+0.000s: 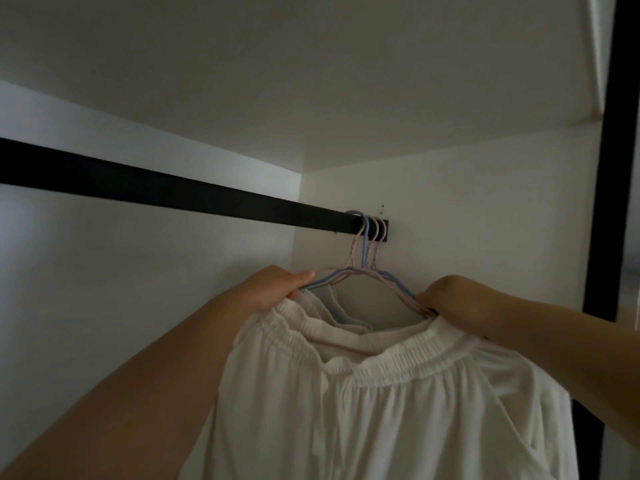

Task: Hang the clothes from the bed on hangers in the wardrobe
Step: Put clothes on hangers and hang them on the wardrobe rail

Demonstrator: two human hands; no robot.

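A white gathered garment (398,410) with an elastic neckline hangs in front of me inside the wardrobe, draped over a pink hanger (341,346). Several pink and blue hangers (367,258) hook over the black rail (173,194) at its right end. My left hand (277,287) pinches the left shoulder of the hangers together with the garment's edge. My right hand (457,297) grips the right hanger ends and the fabric there. More white fabric (332,306) hangs behind on the other hangers.
White wardrobe walls close in at the left and back, with a white shelf overhead. A black vertical frame (613,168) runs down the right side. The rail's left stretch carries nothing.
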